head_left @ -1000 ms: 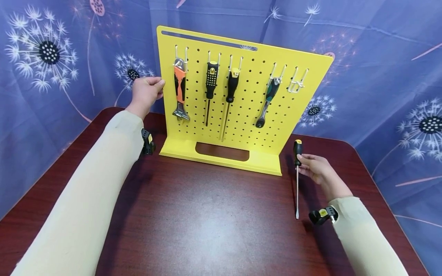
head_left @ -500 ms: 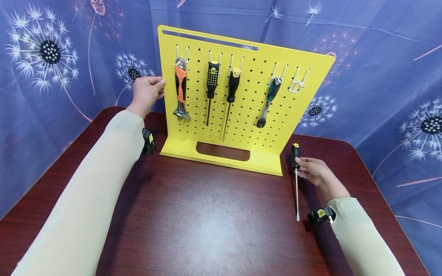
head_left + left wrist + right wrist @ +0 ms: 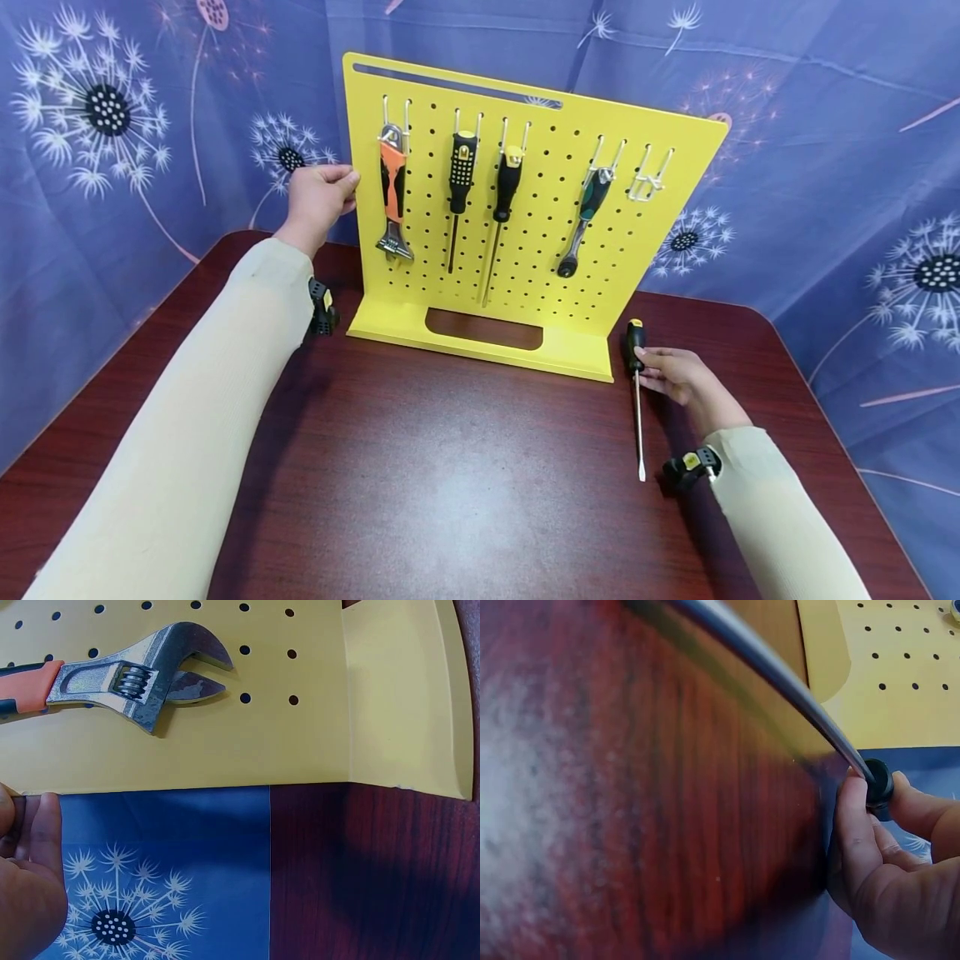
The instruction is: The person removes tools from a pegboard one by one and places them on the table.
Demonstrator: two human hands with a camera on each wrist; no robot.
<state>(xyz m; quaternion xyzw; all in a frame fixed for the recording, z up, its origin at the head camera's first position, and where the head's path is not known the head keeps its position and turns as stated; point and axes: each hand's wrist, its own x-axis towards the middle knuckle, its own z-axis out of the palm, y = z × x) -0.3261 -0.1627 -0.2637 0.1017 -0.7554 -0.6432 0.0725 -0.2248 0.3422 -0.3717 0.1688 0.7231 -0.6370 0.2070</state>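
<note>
My left hand [image 3: 315,204] pinches the left edge of a yellow pegboard [image 3: 630,250], thumb and fingertips on either side of it. In the right hand [image 3: 686,379], held by the handle, is a flathead screwdriver [image 3: 637,348] with a black, yellow-capped handle. Its long shaft [image 3: 802,694] points back toward me, over the table right of the board. An adjustable wrench [image 3: 392,187] with orange grips hangs nearest the left hand. Two black-and-yellow screwdrivers, one with a dotted handle [image 3: 461,171] and one plain [image 3: 507,183], hang further right, then a green-handled ratchet [image 3: 592,200].
A white hook [image 3: 645,185] sits at the board's upper right. The board's yellow foot [image 3: 577,354] rests on a dark red wooden table [image 3: 450,450]. Behind stands a blue curtain [image 3: 825,150] with dandelion prints. Each wrist carries a small black camera [image 3: 690,467].
The right hand has moved slightly left and toward me with the screwdriver, bringing its handle closer to the board's right foot. My left hand keeps its grip on the board's edge.
</note>
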